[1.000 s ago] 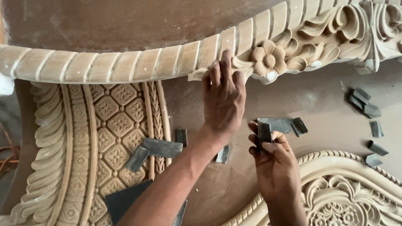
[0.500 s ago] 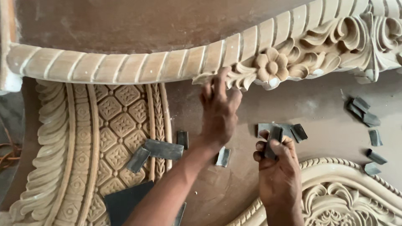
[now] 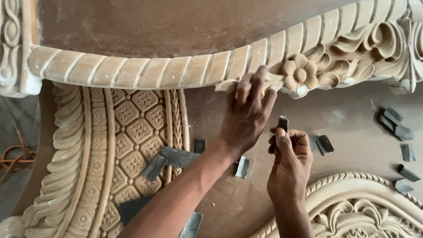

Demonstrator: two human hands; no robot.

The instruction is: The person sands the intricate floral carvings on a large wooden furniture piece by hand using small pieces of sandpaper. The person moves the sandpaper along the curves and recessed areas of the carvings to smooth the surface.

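Up at twelve o'clock, the left hand (image 3: 246,112) lies flat with fingers spread on the carved moulding (image 3: 176,70) beside its flower (image 3: 299,75), while at four o'clock from it the right hand (image 3: 288,163) pinches a small grey sandpaper scrap (image 3: 282,124) upright above the brown board (image 3: 343,119).

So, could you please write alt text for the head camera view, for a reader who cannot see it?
A person's left hand presses on a carved wooden moulding beside a carved flower, while the right hand holds a small dark grey piece. More grey pieces lie scattered on the brown board and on a carved panel.
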